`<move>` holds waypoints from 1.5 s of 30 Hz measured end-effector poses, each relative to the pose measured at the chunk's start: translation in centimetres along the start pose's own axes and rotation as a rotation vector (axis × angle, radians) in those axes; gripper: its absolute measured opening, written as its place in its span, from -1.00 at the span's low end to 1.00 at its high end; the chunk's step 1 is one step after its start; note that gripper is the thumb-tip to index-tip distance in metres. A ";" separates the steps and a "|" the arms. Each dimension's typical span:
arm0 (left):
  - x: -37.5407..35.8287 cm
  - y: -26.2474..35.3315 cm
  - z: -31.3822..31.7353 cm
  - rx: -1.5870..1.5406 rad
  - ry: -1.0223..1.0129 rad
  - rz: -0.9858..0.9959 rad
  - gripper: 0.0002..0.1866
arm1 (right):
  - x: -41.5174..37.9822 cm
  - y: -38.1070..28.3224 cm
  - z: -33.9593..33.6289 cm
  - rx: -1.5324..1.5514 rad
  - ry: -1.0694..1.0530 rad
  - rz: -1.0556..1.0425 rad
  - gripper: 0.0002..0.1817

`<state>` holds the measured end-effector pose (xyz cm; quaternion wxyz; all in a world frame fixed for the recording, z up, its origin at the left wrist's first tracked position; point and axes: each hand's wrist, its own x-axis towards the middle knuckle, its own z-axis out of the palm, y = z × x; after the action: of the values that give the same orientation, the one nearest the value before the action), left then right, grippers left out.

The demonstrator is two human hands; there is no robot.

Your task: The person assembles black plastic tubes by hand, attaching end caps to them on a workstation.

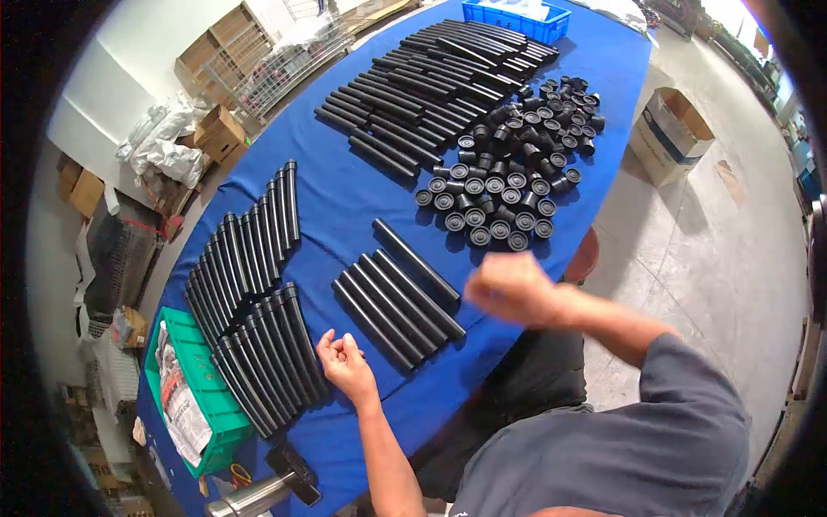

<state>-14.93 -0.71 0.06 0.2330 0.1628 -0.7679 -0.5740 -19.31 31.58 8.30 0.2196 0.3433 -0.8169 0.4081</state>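
Note:
My left hand (347,366) rests palm up near the table's front edge, fingers loosely curled and apart, with nothing visible in it. It lies between the capped black tubes (271,362) on the left and a small row of plain black tubes (396,310) in the middle. One more plain tube (418,261) lies at the upper right of that row. Smeared by motion, my right hand (517,289) hovers just right of the row, below a heap of black round caps (500,185). Whether it holds anything is hidden.
Many plain tubes (422,82) lie stacked at the back. A blue crate (521,21) stands at the far end, and a green crate (202,379) with newspaper at the left. A metal cylinder (254,495) sits near the front. A cardboard box (672,138) stands on the floor at right.

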 end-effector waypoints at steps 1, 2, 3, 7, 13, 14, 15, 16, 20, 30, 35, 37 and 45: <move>0.1 -0.2 0.0 -0.003 -0.004 0.006 -0.71 | 1.5 1.8 -1.9 -0.150 -0.005 0.045 -0.87; 0.2 -0.5 0.0 -0.007 -0.006 0.012 -0.72 | 2.6 4.3 -3.2 -0.324 -0.006 0.111 -0.94; 0.2 -0.7 -0.1 -0.009 -0.004 0.017 -0.72 | 3.9 7.3 -4.9 -0.588 -0.145 0.178 -0.98; 0.1 -0.5 0.0 0.020 -0.009 0.014 -0.74 | 9.8 17.6 -10.7 -0.733 -0.035 0.200 -0.67; 0.1 -0.2 0.1 0.054 0.010 -0.033 -0.79 | 13.2 26.0 -12.2 -0.818 -0.373 0.371 -0.56; 0.1 -0.2 0.1 0.049 0.013 -0.032 -0.80 | 13.2 26.7 -12.1 -0.859 -0.426 0.391 -0.56; 0.1 -0.1 0.1 0.043 0.014 -0.030 -0.80 | 13.4 26.7 -12.0 -0.901 -0.480 0.413 -0.57; 0.1 -0.2 0.2 0.036 0.012 -0.030 -0.80 | 13.6 26.7 -12.0 -0.908 -0.548 0.436 -0.59; 0.3 -1.1 0.2 0.013 0.006 -0.020 -0.80 | 12.9 27.8 -11.5 -0.877 -0.541 0.473 -0.61; 0.2 -1.1 0.1 -0.025 0.014 -0.034 -0.81 | 12.2 22.1 -11.8 -0.411 0.078 0.185 -0.65; 0.2 -0.9 -0.1 -0.051 -0.002 -0.027 -0.81 | 6.5 8.5 -8.3 0.136 0.007 0.336 -0.62; 0.1 -0.6 0.0 -0.070 -0.006 -0.031 -0.81 | 3.1 4.3 -6.9 0.006 -0.166 0.315 -0.56; 0.0 -0.9 -0.1 -0.071 -0.006 -0.011 -0.82 | -5.4 -0.7 0.4 -0.102 -0.191 0.341 -0.47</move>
<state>-14.86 -1.04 -0.78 0.2332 0.1569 -0.7469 -0.6026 -15.19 32.98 4.95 0.0862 0.2254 -0.9000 0.3630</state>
